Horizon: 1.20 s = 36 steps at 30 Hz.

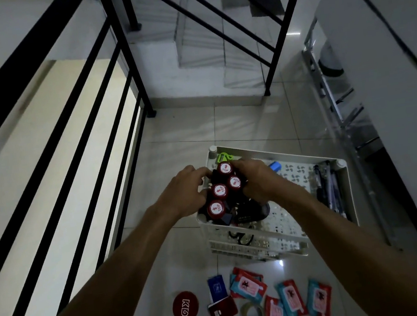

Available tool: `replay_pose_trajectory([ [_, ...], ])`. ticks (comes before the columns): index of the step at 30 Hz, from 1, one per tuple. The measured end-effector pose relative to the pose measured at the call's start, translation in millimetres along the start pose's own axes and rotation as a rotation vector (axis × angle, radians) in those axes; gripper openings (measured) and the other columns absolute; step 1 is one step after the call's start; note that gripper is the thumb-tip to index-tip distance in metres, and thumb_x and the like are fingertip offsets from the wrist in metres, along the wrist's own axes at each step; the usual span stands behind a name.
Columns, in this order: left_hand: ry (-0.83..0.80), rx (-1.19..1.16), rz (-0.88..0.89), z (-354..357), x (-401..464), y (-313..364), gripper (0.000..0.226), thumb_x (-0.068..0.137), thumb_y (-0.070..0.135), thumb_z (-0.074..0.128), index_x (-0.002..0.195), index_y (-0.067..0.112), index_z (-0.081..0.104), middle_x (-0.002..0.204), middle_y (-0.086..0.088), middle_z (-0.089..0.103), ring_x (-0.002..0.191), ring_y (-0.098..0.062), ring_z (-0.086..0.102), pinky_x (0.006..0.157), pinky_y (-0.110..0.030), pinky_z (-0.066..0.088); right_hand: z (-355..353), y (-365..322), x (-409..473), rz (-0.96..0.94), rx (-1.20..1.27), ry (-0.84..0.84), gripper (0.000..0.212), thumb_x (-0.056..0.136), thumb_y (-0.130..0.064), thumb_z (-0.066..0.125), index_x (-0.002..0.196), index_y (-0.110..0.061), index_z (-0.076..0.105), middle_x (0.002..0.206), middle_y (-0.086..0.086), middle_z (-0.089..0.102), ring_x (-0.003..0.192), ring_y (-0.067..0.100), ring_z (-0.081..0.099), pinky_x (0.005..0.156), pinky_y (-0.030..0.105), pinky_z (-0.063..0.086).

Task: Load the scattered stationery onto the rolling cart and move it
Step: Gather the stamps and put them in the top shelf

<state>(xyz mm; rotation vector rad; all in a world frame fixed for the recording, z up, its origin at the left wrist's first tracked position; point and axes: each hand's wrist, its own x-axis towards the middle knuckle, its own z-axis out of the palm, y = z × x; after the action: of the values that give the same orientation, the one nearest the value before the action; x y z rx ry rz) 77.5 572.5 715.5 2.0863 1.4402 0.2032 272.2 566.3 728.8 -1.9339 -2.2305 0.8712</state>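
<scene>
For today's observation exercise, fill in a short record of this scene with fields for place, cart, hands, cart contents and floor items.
place: tiled landing by black stair railings
cart: white perforated plastic rolling cart
left hand: left hand holds the cluster of stamps
right hand: right hand holds the same cluster
cart contents: black stamps with red TOP caps, dark pens along the right side
floor items: red and blue packets, round red disc, clear tape roll

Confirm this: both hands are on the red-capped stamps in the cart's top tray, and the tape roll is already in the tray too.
Wrong on the tape roll: the head view shows it on the floor, near the packets. Both hands, left and right, do hold the stamps in the tray.
</scene>
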Motion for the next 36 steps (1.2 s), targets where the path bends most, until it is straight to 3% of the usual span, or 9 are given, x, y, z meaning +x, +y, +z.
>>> replay_pose_trajectory([
  [3,-0.014,-0.042,-0.010,-2,-1,0,0.045,0.083,0.021,0.068,0.126,0.022,0.057,0.107,-0.004,0.056,0.084,-0.012,0.054,0.076,-0.026,0.042,-9,-3,-4,0.016,-0.002,-0.125,0.064,0.077,0.003,0.069,0.135,-0.014,0.048,0.131,0.009,0.055,0.122,0.028,0.052,0.101,0.035,0.045],
  [6,-0.073,-0.092,-0.034,-6,-3,0,0.056,0.078,0.019,0.073,0.131,0.020,0.055,0.114,-0.006,0.055,0.069,-0.005,0.048,0.075,-0.025,0.043,-9,-4,-9,0.031,0.026,-0.096,0.068,0.075,0.002,0.074,0.136,-0.015,0.048,0.131,0.008,0.056,0.122,0.026,0.053,0.101,0.033,0.045],
  [9,-0.151,-0.117,-0.057,-5,-11,5,0.066,0.074,0.018,0.074,0.135,0.020,0.049,0.117,-0.005,0.046,0.085,-0.014,0.051,0.085,-0.029,0.047,-4,-5,-8,0.034,0.025,-0.062,0.066,0.077,0.000,0.073,0.136,-0.017,0.049,0.131,0.006,0.058,0.122,0.025,0.054,0.098,0.030,0.045],
  [12,-0.141,-0.141,-0.072,1,-23,13,0.059,0.074,0.019,0.073,0.129,0.018,0.051,0.115,-0.004,0.040,0.105,-0.019,0.051,0.099,-0.034,0.045,-7,-9,-6,0.003,0.006,-0.068,0.063,0.080,-0.002,0.071,0.137,-0.018,0.048,0.131,0.007,0.058,0.122,0.026,0.053,0.098,0.031,0.042],
  [17,-0.053,-0.136,-0.089,9,-31,16,0.040,0.075,0.021,0.072,0.112,0.015,0.057,0.117,-0.003,0.043,0.101,-0.020,0.056,0.094,-0.035,0.050,-14,-14,-5,-0.006,-0.030,-0.134,0.071,0.083,0.001,0.067,0.144,-0.019,0.039,0.136,0.009,0.055,0.127,0.027,0.050,0.102,0.035,0.040],
  [21,-0.047,-0.103,-0.095,7,-30,11,0.051,0.074,0.019,0.072,0.121,0.014,0.053,0.123,-0.004,0.046,0.104,-0.020,0.055,0.089,-0.035,0.050,-6,-16,-8,0.016,-0.005,-0.100,0.074,0.082,0.001,0.068,0.145,-0.021,0.038,0.138,0.008,0.055,0.126,0.028,0.051,0.100,0.033,0.041],
  [27,-0.059,-0.036,-0.087,2,-27,8,0.045,0.075,0.013,0.068,0.119,0.015,0.059,0.127,-0.005,0.049,0.110,-0.024,0.055,0.092,-0.039,0.050,0,-15,-10,0.053,0.061,-0.104,0.070,0.083,0.005,0.065,0.144,-0.021,0.040,0.138,0.008,0.054,0.125,0.027,0.052,0.099,0.033,0.041],
  [31,0.062,0.007,-0.052,5,-27,12,0.063,0.082,0.009,0.067,0.140,0.020,0.045,0.139,0.000,0.045,0.117,-0.022,0.054,0.091,-0.036,0.048,6,-14,-11,0.062,0.074,-0.092,0.069,0.083,0.006,0.063,0.143,-0.020,0.040,0.139,0.008,0.053,0.127,0.028,0.049,0.105,0.036,0.040],
  [36,0.057,0.026,-0.022,6,-25,5,0.064,0.086,0.011,0.068,0.142,0.029,0.043,0.141,-0.002,0.042,0.117,-0.023,0.054,0.090,-0.037,0.050,12,-12,-14,0.073,0.109,-0.008,0.062,0.083,0.006,0.062,0.139,-0.015,0.046,0.137,0.010,0.053,0.126,0.029,0.049,0.104,0.035,0.042],
])
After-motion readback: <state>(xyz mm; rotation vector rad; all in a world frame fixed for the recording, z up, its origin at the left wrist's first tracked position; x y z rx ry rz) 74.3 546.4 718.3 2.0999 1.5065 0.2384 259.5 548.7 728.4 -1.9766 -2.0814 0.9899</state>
